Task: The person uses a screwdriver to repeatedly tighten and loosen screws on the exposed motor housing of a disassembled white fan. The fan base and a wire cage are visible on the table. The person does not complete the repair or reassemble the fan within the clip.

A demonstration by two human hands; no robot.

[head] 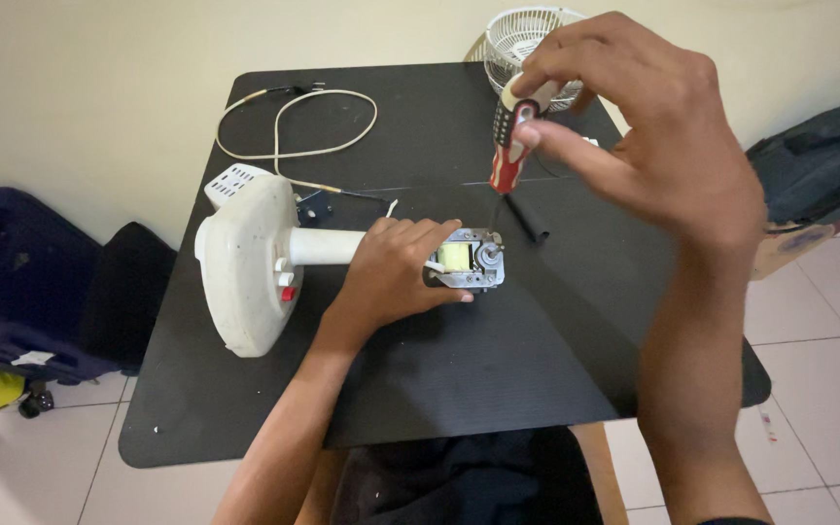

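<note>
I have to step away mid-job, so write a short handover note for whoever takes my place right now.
Left hand grips the fan motor, steadying it on the black table.
Right hand holds the red screwdriver upright, tip down at the motor's metal frame.
The white fan base lies on its side, stem toward the motor.
Done: the grille is off, at the table's far edge.
Left: the motor sits at the stem's end.

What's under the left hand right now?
The left hand covers the white fan neck where it meets the metal motor; that joint is hidden.
</note>
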